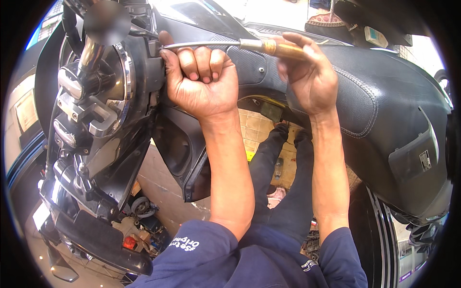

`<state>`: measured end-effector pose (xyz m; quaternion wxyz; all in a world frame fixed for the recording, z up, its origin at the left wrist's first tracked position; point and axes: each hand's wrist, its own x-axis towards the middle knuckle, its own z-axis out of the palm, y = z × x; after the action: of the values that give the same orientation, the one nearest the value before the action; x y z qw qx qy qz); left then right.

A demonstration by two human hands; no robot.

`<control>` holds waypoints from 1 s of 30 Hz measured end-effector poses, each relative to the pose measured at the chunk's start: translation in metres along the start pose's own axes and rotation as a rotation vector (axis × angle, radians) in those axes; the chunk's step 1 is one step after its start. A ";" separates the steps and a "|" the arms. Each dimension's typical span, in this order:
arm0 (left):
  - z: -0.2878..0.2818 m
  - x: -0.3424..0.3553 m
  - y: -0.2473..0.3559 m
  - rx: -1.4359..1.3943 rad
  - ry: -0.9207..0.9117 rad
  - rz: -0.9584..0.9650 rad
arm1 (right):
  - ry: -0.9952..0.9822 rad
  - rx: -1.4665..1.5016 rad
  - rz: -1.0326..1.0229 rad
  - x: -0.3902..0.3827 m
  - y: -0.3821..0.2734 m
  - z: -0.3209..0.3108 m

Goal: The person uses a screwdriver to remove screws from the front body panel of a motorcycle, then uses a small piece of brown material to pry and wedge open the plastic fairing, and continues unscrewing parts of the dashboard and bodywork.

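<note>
Spanning open room, left hand (205,79) to right hand (313,79), screwdriver (234,43) faces panel edge (154,67).

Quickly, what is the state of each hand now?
Left hand: closed, thumb at end of metal shaft.
Right hand: at wooden handle; open or gripping, cannot be told.

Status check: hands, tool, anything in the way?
Left hand curled near tip of screwdriver. Right hand at wooden handle, grip blurred. Left hand blocks some black bodywork from view.

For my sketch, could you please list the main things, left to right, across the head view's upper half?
Shiny handlebar tube, left hand's grip, screwdriver's silver collar, right hand's grip, stitched black seat.
</note>
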<state>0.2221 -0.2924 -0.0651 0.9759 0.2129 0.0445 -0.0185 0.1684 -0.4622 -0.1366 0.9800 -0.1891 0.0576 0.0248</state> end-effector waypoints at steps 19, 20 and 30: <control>0.002 0.001 0.005 -0.007 -0.009 -0.011 | 0.228 -0.295 -0.059 -0.002 0.001 0.009; 0.001 0.002 0.006 -0.016 -0.031 -0.021 | 0.275 -0.276 -0.074 -0.001 0.005 0.013; -0.002 0.005 0.007 0.026 0.025 -0.025 | 0.185 -0.355 -0.142 -0.002 0.007 0.006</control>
<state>0.2273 -0.2853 -0.0640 0.9722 0.2250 0.0589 -0.0286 0.1665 -0.4532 -0.1334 0.9211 -0.3638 0.1287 -0.0521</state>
